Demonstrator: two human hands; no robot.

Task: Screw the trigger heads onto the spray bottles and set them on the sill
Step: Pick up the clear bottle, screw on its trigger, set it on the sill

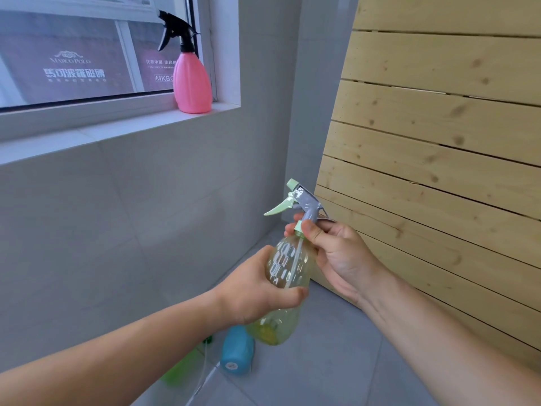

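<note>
A clear yellowish spray bottle [288,268] is held in mid-air, tilted a little. My left hand [257,291] wraps around its body. A grey trigger head [304,202] with a pale green lever and nozzle sits on the bottle's neck, and my right hand [336,253] pinches its green collar between thumb and fingers. The dip tube shows inside the bottle. On the white window sill [117,130] a pink spray bottle [192,83] stands upright with a black trigger head fitted.
A blue bottle [236,351] lies on the grey floor below my hands, beside a green bottle [181,373] partly hidden by my left arm and a loose thin tube. A slatted wooden panel [439,142] leans against the wall at right.
</note>
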